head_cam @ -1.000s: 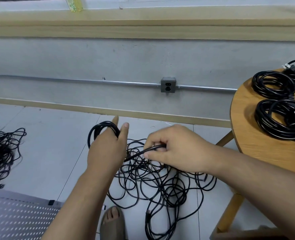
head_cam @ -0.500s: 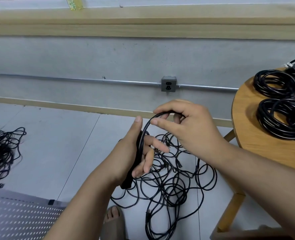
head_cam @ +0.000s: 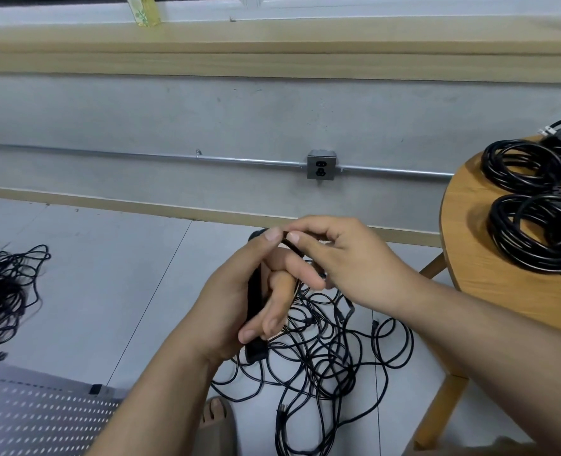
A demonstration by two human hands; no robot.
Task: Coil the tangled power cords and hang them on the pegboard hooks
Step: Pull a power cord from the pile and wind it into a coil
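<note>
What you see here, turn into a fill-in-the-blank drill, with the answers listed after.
The left hand holds a half-wound coil of ____ cord, and the right hand pinches its strand.
The tangled pile below the hands lies on the ____.
Finished coils rest on the round wooden table at the ____ edge of the view.
The pegboard shows in the lower ____ corner.
Answers: black, floor, right, left.

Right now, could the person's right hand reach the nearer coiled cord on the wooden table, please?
Probably yes: the coiled cord lies on the table to the right of the right hand, with open air between. But that hand is pinching the half-wound cord, so it must let go first.
</note>
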